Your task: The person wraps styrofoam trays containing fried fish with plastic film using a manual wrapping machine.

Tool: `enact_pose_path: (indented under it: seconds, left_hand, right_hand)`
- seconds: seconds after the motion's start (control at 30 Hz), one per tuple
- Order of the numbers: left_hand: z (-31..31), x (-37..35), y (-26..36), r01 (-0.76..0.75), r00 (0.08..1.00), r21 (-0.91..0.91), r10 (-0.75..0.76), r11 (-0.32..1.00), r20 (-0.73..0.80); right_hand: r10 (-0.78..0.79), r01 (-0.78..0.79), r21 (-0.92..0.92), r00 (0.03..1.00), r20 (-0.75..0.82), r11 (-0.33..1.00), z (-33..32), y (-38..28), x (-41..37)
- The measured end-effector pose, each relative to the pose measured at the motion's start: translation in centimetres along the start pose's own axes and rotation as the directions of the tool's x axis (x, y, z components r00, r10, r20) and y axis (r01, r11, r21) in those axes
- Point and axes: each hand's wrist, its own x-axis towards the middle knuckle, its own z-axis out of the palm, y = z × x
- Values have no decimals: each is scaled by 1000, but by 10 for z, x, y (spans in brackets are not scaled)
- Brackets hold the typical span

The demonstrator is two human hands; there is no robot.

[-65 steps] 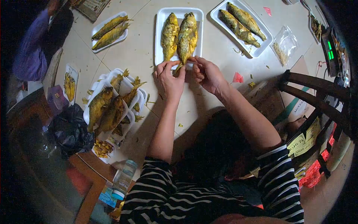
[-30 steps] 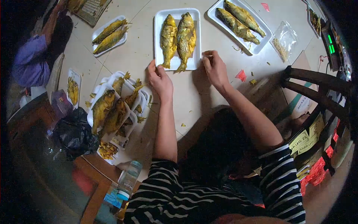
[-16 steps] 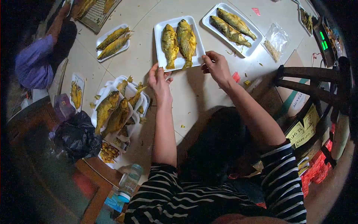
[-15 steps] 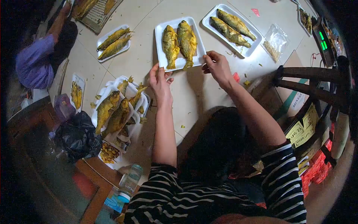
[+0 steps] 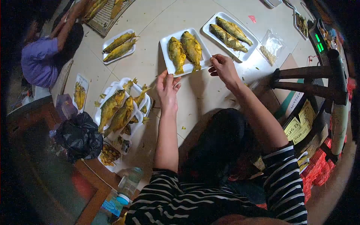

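A white foam tray [image 5: 205,57] with two yellow-brown whole fish [image 5: 177,55] lies before me, tails toward me. My left hand [image 5: 167,88] is closed on its near left corner, thumb along the rim. My right hand [image 5: 224,70] pinches the near right corner with curled fingers. To the right sits another white tray [image 5: 248,55] with two similar fish [image 5: 228,37]. A smaller tray [image 5: 107,61] with two slim fish [image 5: 120,47] is at the left. Nearer my left forearm, a pile of white trays [image 5: 147,101] bears several larger fish [image 5: 119,116].
A co-worker in a purple shirt [image 5: 41,62] sits at the far left by a woven rack [image 5: 108,17]. A black plastic bag [image 5: 79,137] and a bottle [image 5: 130,183] lie left. On the right are a clear plastic bag [image 5: 273,43], stool legs [image 5: 305,72] and a lit scale display [image 5: 319,43].
The view has shifted a little, so the trays appear lower. Both my hands remain at the same corners of the tray. The co-worker's arm at the far left has moved.
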Motion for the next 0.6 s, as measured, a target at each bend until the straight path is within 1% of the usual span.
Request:
enact_pose_path:
  seconds: [0.13,0.23,0.33,0.43,0.53,0.6]
  left_hand:
    - [1,-6,2,2,1000,14,-2,1000,-17]
    - [-1,-8,-1,14,1000,16,-14,1000,8]
    - [-1,-10,-6,22,1000,53,-22,998,-2]
    - [4,-14,-6,19,1000,47,-18,999,-24]
    - [0,-11,-9,39,999,70,-38,997,-8]
    - [1,-12,-11,39,999,69,-38,997,-25]
  right_hand:
    - [12,-13,35,999,36,999,-4,0,-1]
    - [-17,12,89,998,57,996,-10,-7,1]
    - [18,-24,102,999,51,994,-13,-6,6]
    - [-17,16,22,999,43,1000,-13,0,6]
    - [20,-23,124,999,25,992,-13,1,3]
    - [-12,12,16,999,38,1000,-14,4,3]
